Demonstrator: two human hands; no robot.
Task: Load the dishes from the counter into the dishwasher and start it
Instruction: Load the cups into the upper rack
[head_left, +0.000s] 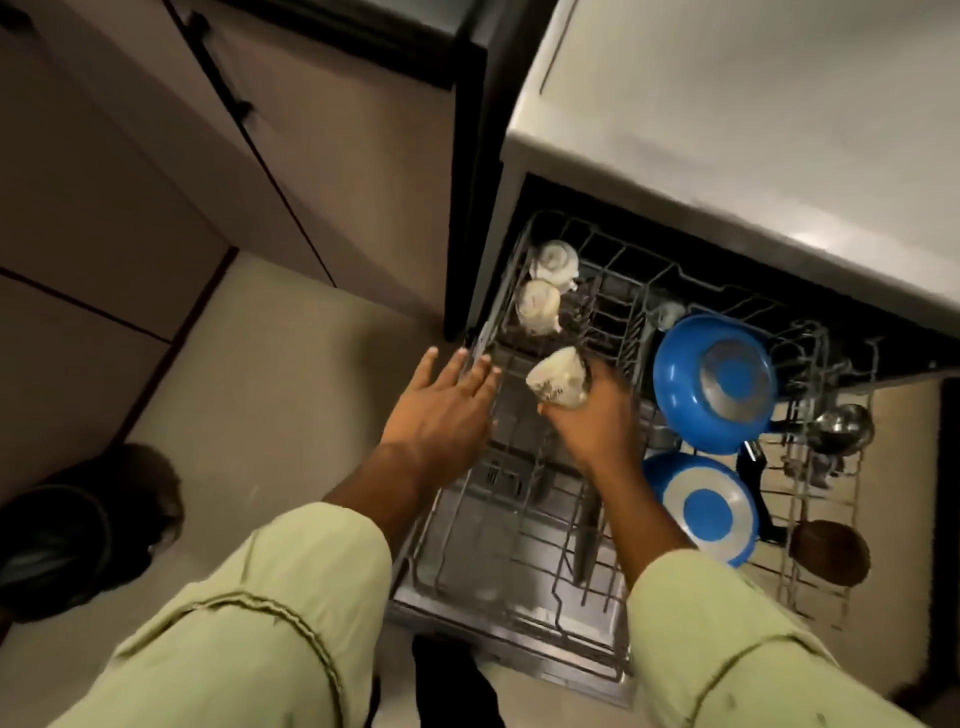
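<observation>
fingers of our left hand (441, 400) lie straight and spread at the left rim of the rack (485, 338). just right of it our right hand (597, 415) grips the cup (558, 376), tilted, its long axis slanting forward-left toward two cups (540, 306) racked just beyond the fingertips. the open slot between lies nearer the right hand, we judge.

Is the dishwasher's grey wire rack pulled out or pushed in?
Pulled out: the grey wire rack extends well beyond the pale counter's edge, fully exposed.
</observation>
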